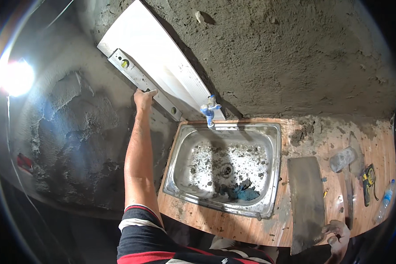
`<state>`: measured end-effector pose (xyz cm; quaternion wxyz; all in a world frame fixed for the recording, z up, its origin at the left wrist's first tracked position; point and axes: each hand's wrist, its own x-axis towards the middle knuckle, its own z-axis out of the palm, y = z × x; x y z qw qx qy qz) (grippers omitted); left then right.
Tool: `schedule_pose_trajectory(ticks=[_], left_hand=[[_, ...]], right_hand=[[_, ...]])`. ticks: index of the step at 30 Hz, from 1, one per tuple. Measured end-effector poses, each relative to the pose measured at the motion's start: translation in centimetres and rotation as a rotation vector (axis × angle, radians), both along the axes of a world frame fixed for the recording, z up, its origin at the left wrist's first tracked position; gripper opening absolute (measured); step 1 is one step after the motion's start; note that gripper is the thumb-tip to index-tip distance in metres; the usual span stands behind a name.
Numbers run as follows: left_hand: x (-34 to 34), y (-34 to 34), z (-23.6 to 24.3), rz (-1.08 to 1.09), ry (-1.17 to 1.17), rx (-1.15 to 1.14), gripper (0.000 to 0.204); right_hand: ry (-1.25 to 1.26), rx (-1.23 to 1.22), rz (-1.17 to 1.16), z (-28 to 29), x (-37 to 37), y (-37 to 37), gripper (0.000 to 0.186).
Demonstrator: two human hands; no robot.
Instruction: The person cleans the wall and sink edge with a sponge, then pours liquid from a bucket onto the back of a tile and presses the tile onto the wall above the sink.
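Observation:
My left hand (145,99) grips a white spirit level (147,83) near its middle, thumb over the upper edge. The level lies slanted along the lower left edge of a long white tile (147,42), which leans at the wall corner. My right hand (337,233) is low at the right with fingers loosely bent and apart. It is beside the lower right corner of a long grey, cement-smeared slab (305,198) on the wooden counter (237,226). Whether its fingertips touch the slab is unclear; nothing shows within them.
A steel sink (222,207) holds mortar crumbs and a blue clump (247,193). A blue-stained tap (210,110) juts from the wall above. On the right are a grey-headed mallet (343,159), a yellow-black tape measure (370,179) and a bottle (385,200). A bright lamp (18,78) shines left.

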<state>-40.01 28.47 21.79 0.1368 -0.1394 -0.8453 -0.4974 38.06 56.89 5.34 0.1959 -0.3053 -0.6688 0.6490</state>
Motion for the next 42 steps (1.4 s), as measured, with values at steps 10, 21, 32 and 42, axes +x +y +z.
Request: schedule_pose_trajectory(ticks=[10, 21, 32, 42], left_hand=[[0.8, 0.2, 0.0, 0.01, -0.008, 0.092, 0.042], [-0.2, 0.0, -0.2, 0.043, -0.033, 0.027, 0.048], [-0.9, -0.8, -0.4, 0.046, -0.047, 0.029, 0.055], [-0.5, -0.2, -0.4, 0.03, -0.033, 0.049, 0.053]], right_hand=[[0.022, -0.008, -0.027, -0.9, 0.4, 0.7, 0.085], [0.03, 0.014, -0.01, -2.0, 0.3, 1.8, 0.085], [0.033, -0.021, -0.029, -2.5, -0.4, 1.8, 0.084], [0.029, -0.018, -0.051, -2.9, -0.8, 1.9, 0.083]])
